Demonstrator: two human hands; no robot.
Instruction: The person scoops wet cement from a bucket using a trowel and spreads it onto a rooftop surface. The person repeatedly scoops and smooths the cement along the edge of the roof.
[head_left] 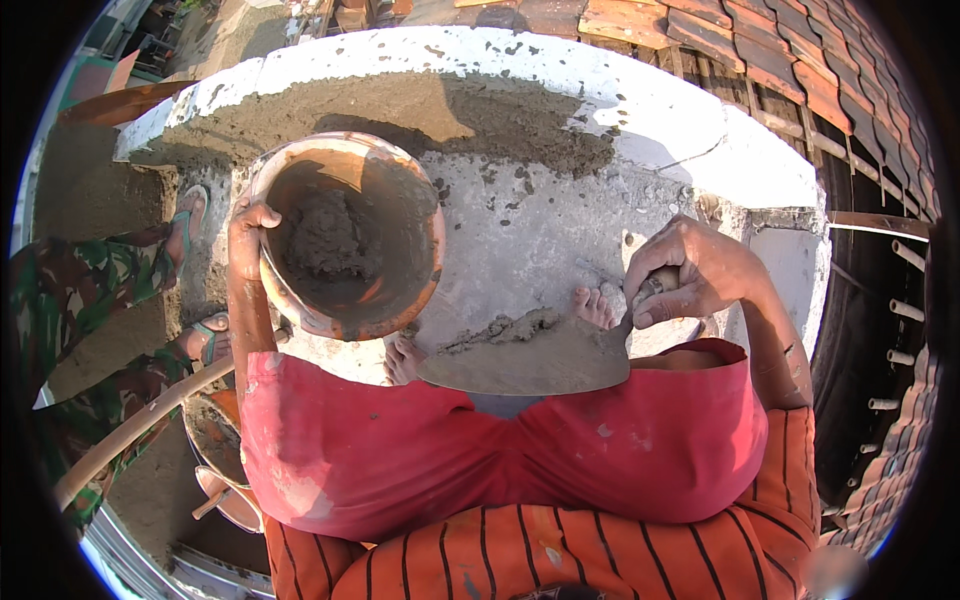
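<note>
My left hand [252, 228] grips the left rim of an orange bucket [432, 225], its thumb hooked over the edge. Grey wet mortar [335, 238] lies heaped inside the tilted bucket, and more is smeared on its walls. My right hand [690, 275] is closed around the handle of a trowel [560, 368]. The broad blade points left above my knees, coated with mortar, with a ridge of it along the far edge. Ahead, a low white block wall [440, 52] has a band of fresh mortar [390, 105] spread on its near face.
A grey concrete ledge [520, 240] lies between my bare feet and the wall. On the left stands another person in camouflage trousers [70, 290] and sandals. A wooden pole [150, 420] and a second bucket [212, 440] are near my left side. Roof tiles [780, 60] slope away at right.
</note>
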